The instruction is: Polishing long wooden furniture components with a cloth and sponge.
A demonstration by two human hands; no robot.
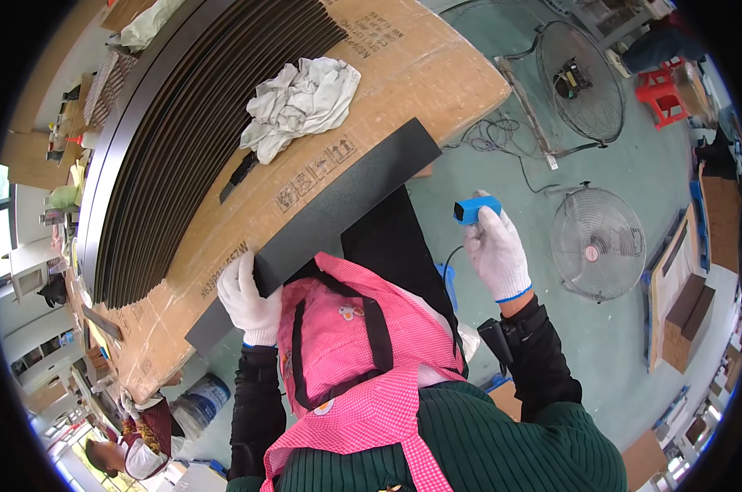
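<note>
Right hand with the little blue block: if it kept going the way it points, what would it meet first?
Probably nothing close. The right hand holds the small blue block up and away from the body, off the cardboard-covered table. Beyond lie green floor, loose cables and a round fan; depth is unclear.

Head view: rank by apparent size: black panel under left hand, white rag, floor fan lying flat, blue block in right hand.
1. black panel, longest by far
2. white rag and floor fan: look alike in size; the fan lies farther off, so unranked
3. blue block in the right hand, smallest
</note>
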